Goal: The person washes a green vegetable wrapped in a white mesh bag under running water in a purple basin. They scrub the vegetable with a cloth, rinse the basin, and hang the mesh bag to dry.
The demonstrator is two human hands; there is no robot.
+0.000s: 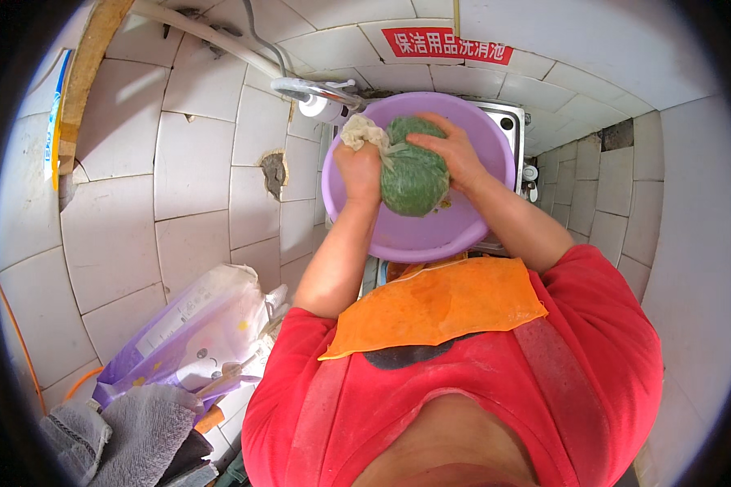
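Note:
A pale, translucent cloth bag (414, 176) bulges with a green mass, its contents not clear enough to name. My left hand (361, 167) grips the gathered neck, and the loose end of the cloth sticks up above the fist. Fingers spread, my right hand (454, 149) presses on the bag's upper right side. Both hands and the bag are over a purple plastic basin (408, 240), where a few yellowish-green bits lie near the bag's lower edge. Under the basin is a stainless steel sink (518, 122).
A curved metal faucet (317, 91) reaches in at the basin's upper left. White tiled walls (195, 164) stand close around. An orange cloth (438, 304) lies across my front. At lower left are a purple-and-white plastic bag (195, 341) and a grey towel (146, 432).

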